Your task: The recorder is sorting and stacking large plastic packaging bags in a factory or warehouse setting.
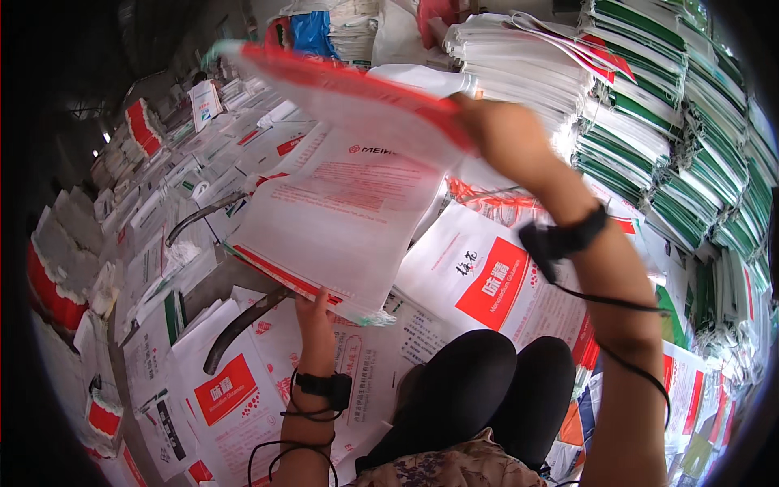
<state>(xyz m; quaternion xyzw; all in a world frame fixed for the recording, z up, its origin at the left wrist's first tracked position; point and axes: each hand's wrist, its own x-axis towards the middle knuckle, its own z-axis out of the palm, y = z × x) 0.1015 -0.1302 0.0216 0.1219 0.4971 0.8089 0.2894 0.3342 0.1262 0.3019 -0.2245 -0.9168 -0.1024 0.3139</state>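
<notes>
The right hand (pixel 499 134) pinched the sack's (pixel 341 203) top edge high while the left hand (pixel 312 312) gripped its bottom, stretching it flat.

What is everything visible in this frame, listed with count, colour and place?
large white woven sack with red edge: one, held up at centre between both hands.
loose white sacks with red panels: many, spread over the floor.
bundled green-and-white sack stacks: many, upper right.
bundled white sack stack: one, top centre.
dark curved bars: two, left of centre.
black wristbands with cables: two, one per wrist.
black-trousered knees: bottom centre.
left hand: on the sack's lower edge.
right hand: gripping its top edge.
</notes>
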